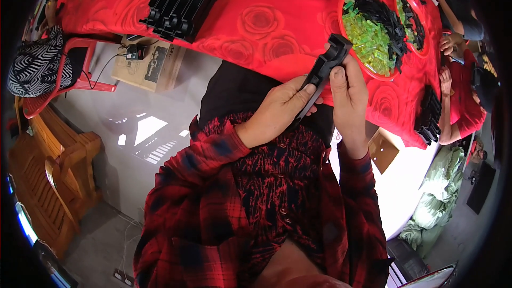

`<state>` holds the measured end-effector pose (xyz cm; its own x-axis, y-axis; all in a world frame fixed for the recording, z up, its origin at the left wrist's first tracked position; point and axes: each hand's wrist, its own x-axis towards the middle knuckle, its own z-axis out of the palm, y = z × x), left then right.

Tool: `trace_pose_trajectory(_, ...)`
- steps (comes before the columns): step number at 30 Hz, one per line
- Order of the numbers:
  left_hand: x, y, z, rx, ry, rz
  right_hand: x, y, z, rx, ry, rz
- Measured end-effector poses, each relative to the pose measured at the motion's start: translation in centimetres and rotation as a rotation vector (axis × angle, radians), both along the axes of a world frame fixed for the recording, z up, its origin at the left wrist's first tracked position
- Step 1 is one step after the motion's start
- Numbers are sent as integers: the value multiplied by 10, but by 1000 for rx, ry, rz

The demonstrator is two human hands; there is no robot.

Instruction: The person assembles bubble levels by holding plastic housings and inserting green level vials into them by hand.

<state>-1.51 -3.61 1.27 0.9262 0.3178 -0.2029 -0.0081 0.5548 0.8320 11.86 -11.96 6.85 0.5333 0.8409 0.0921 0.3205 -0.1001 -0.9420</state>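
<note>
A long, narrow black plastic part [323,68] with a hooked, notched end is held slantwise over my lap, close to the table's front edge. My left hand [278,108] is closed round its lower length, thumb on top. Near its upper end my right hand [349,92] grips it, thumb pressed along the side. Just beyond my right hand stands a red-rimmed bowl [341,17] of small yellow-green translucent pieces [368,40] and small black pieces [377,10]. Whether a small piece sits between my right fingers is hidden.
A red rose-patterned cloth [256,26] covers the table. Long black parts [186,0] lie stacked at the far left, more [428,117] at the right edge. A second bowl [396,1] stands beside the first. Co-workers [466,93] sit at right. A red chair [85,82] stands left.
</note>
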Motion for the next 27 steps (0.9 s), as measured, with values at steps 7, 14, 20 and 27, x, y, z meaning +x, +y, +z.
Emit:
trace_pose_trajectory(7,0,-3,-7,-19,-43,98,7,-5,-14,73,183,53)
trace_pose_trajectory(14,2,-3,-1,-58,-15,219,7,-3,-32,217,404,113)
trace_pose_trajectory(20,0,-3,1,-34,8,220,3,-5,-34,250,471,129)
trace_pose_trajectory(27,0,-4,3,47,87,223,0,-6,-38,278,457,106)
